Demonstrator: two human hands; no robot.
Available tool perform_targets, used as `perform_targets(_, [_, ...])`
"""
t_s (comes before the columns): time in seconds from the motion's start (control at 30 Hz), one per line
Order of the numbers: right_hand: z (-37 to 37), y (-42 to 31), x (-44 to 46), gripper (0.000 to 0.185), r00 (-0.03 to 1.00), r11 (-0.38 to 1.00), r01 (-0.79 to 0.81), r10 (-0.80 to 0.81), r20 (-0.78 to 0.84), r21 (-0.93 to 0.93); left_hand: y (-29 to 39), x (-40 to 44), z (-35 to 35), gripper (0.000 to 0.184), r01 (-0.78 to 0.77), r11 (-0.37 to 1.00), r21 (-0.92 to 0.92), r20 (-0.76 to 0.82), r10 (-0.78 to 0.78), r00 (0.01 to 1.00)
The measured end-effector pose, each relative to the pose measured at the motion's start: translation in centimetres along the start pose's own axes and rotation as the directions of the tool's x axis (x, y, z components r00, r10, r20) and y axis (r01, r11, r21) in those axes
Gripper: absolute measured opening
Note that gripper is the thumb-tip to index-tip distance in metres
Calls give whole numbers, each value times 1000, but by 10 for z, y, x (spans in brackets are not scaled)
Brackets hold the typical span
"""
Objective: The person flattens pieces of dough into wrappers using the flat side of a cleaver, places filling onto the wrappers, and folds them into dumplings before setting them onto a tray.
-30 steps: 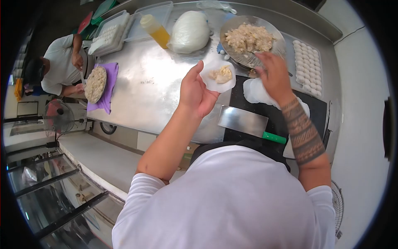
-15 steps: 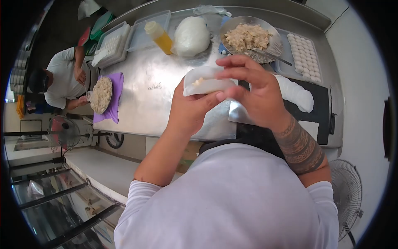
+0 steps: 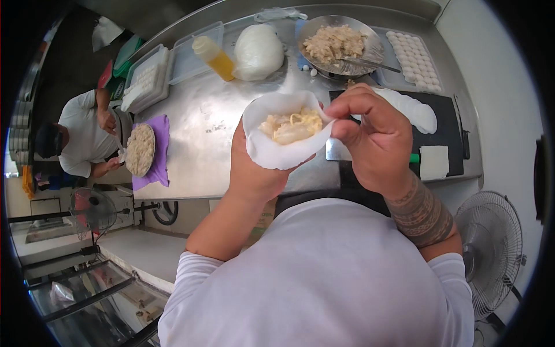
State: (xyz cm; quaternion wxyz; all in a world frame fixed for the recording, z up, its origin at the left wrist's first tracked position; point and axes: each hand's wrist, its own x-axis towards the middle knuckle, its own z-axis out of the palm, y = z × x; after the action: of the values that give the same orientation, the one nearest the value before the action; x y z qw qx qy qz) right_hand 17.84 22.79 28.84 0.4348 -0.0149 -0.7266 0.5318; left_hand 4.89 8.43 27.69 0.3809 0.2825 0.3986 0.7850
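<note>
My left hand (image 3: 255,178) cups a round white dumpling wrapper (image 3: 269,155) from below, its fingers mostly hidden behind the dough. A lumpy pale filling (image 3: 293,126) with yellowish bits lies in the middle of the wrapper, which is spread out around it. At the wrapper's right edge, the thumb and forefinger of my right hand (image 3: 378,139) pinch the rim. Beneath my right hand, partly covered, is a black board (image 3: 454,139) with a long white roll of dough (image 3: 413,113) and a flat metal blade (image 3: 337,151).
A metal bowl of filling (image 3: 373,49) with a utensil stands at the back, beside a tray of white dough balls (image 3: 415,61). A yellow squeeze bottle (image 3: 217,62), a bagged white mass (image 3: 259,52) and plastic tubs (image 3: 144,81) are further left. A co-worker (image 3: 84,133) handles a filling-heaped plate (image 3: 140,150).
The wrapper, folded partly over the filling before, now lies opened out with the filling showing. My right fingers have gone from hovering over it to pinching its right edge.
</note>
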Motion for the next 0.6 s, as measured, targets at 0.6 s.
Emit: perform_targets(0.6, [-29, -15, -5, 9, 998, 977, 61, -56, 31, -205, -11, 5, 25, 39, -28, 1000, 10, 132, 27, 991])
